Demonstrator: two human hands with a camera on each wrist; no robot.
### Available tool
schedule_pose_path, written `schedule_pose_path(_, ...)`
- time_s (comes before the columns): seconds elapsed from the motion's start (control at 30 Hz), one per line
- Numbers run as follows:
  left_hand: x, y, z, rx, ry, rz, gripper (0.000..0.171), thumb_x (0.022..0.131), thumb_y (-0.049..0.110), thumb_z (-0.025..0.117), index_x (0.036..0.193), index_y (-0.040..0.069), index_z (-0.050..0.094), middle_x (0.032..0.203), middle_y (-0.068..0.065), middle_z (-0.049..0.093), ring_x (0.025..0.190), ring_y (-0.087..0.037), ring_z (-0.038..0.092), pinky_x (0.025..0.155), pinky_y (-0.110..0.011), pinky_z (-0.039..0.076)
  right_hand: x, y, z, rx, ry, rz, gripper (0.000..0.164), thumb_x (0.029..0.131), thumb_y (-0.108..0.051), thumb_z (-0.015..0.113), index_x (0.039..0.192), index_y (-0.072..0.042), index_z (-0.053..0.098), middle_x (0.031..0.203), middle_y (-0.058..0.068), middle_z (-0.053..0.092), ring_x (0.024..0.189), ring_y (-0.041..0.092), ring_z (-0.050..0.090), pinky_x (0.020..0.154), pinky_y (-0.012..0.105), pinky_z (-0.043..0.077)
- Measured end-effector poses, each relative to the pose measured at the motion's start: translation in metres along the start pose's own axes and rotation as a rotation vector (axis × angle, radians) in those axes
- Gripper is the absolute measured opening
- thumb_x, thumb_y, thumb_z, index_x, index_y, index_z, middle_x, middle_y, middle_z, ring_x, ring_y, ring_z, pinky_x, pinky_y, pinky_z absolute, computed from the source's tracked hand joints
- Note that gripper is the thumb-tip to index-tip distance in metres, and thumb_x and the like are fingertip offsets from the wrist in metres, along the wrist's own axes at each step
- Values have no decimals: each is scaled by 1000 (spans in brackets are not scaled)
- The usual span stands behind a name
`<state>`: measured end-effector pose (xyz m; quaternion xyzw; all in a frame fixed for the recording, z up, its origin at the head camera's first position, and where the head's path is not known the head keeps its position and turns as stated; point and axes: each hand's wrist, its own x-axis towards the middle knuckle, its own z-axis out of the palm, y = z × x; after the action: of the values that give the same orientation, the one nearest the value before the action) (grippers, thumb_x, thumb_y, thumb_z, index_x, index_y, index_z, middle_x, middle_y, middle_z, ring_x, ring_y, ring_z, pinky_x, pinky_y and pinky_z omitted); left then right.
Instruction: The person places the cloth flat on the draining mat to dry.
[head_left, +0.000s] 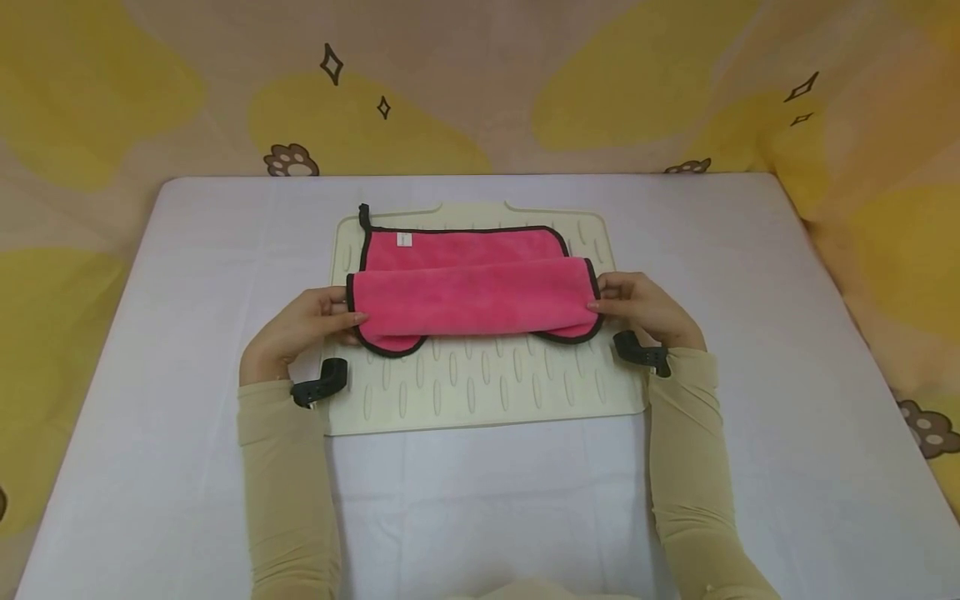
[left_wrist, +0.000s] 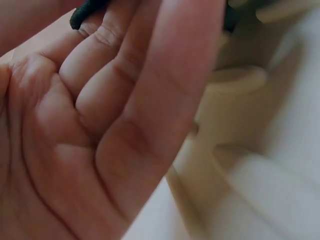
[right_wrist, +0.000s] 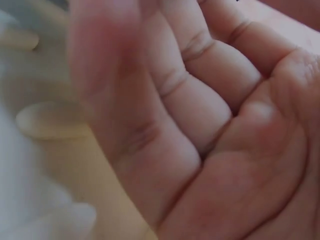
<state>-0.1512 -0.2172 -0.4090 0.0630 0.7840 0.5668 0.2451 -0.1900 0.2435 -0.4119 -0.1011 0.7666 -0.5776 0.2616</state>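
A pink towel (head_left: 472,300) with black edging lies partly folded over a cream ridged mat (head_left: 480,400) in the head view. Its back part carries a small white label and a black hanging loop. My left hand (head_left: 303,325) pinches the folded part's left edge, thumb on top and fingers beneath. At the opposite edge my right hand (head_left: 648,304) pinches the towel the same way. In the left wrist view the palm and curled fingers of the left hand (left_wrist: 100,115) fill most of the picture. The right wrist view shows the right hand (right_wrist: 200,115) close up, its fingertips out of sight.
The mat rests on a table with a white cover (head_left: 750,417). A yellow and beige patterned cloth (head_left: 450,83) hangs behind and at the sides. Black wrist cameras (head_left: 321,383) sit at both cuffs, close above the mat's side edges.
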Motion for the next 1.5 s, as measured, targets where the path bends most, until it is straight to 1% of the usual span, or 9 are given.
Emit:
schedule_pose_path(0.33,0,-1,0,8,-3,0,36,91,7,61,120,-12,50,83,-5,70,70,-16,68,78,-18,50,-1,2,1,23,-48,-12,12,88,-5,66,86,1,55,70,1,59,64,9,53,55,23,49)
schedule_pose_path(0.53,-3,-2,4,-6,-9,-26,49,89,8,65,129,-11,45,101,-17,68,79,-11,67,79,-19,51,-6,5,4,-1,-52,10,15,86,-3,67,96,1,58,83,3,64,74,10,58,61,22,51)
schedule_pose_path(0.67,-9,-2,9,62,-17,-35,59,86,10,70,133,-11,41,118,-25,60,95,-11,64,81,-16,49,-14,6,9,-26,-61,37,24,83,0,69,103,5,55,88,6,64,79,12,60,66,23,52)
schedule_pose_path(0.77,-15,-2,14,144,5,-28,63,84,12,72,133,-12,41,118,-26,59,102,-20,62,81,-14,47,-19,8,14,-37,-84,30,32,81,3,69,108,10,53,91,8,63,82,13,61,70,23,52)
schedule_pose_path(0.83,-19,-4,19,151,21,-27,64,84,11,72,134,-12,40,119,-26,59,104,-23,62,81,-13,47,-22,8,17,-39,-97,23,36,81,4,69,112,12,52,93,9,64,84,13,62,72,22,52)
schedule_pose_path(0.9,-22,-7,23,143,38,-17,63,83,9,72,133,-13,41,116,-26,61,102,-22,63,80,-14,47,-24,9,19,-43,-104,18,38,81,5,68,115,13,52,94,10,65,84,13,62,72,22,52)
schedule_pose_path(1.13,-25,-13,27,121,71,44,54,83,9,72,128,-10,49,108,-23,65,89,-3,64,77,-15,49,-30,12,18,-81,-128,-40,35,81,4,68,113,14,56,94,11,66,83,16,64,72,25,54)
schedule_pose_path(1.3,-30,-16,24,72,66,50,48,82,7,73,122,-9,53,99,-14,68,84,-3,64,75,-16,49,-31,13,16,-57,-159,-78,32,83,8,64,113,15,55,95,9,66,85,15,64,74,25,54)
schedule_pose_path(1.5,-36,-16,21,26,63,79,26,81,3,72,95,-8,53,70,2,57,65,-5,51,62,-18,44,-33,11,14,-26,-178,-76,34,84,7,64,115,16,54,98,9,66,89,16,64,76,26,54)
